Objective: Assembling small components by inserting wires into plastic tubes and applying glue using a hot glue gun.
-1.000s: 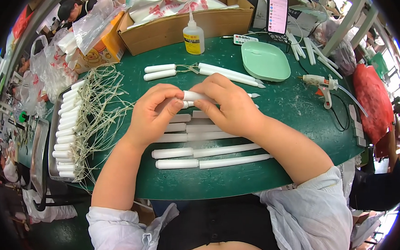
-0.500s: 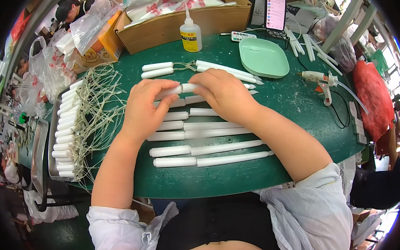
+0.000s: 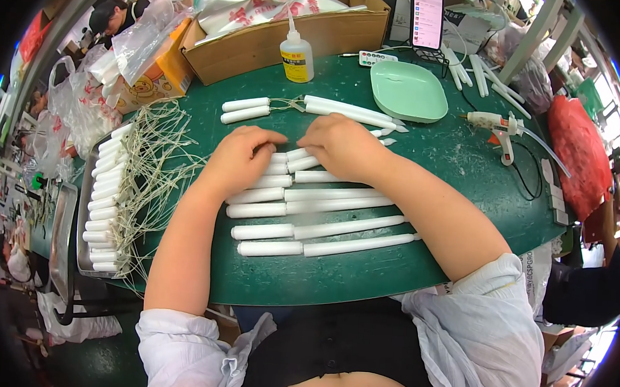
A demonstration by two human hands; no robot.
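Note:
White taper-shaped electric candles lie side by side, each a short white tube (image 3: 262, 229) end to end with a long white stick (image 3: 360, 246). My left hand (image 3: 242, 155) is low over the far end of the row, fingers curled round a short tube and partly hiding it. My right hand (image 3: 344, 146) grips the matching candle stick (image 3: 299, 154), whose pale pointed tip (image 3: 388, 141) shows past the hand. Farther back lie two short tubes (image 3: 245, 110) joined by thin wires (image 3: 286, 104) to two sticks (image 3: 349, 111).
A metal tray (image 3: 84, 213) of short tubes with tangled wires stands at left. Behind are a glue bottle (image 3: 297, 58), a cardboard box (image 3: 283, 41), a green dish (image 3: 408, 93) and a phone (image 3: 426, 17). A glue gun (image 3: 496, 126) and red bag (image 3: 577, 155) are at right.
Both hands have come down and slightly nearer, bringing the candle from above the row to lie against the others. My left fingers have slid back from the joint.

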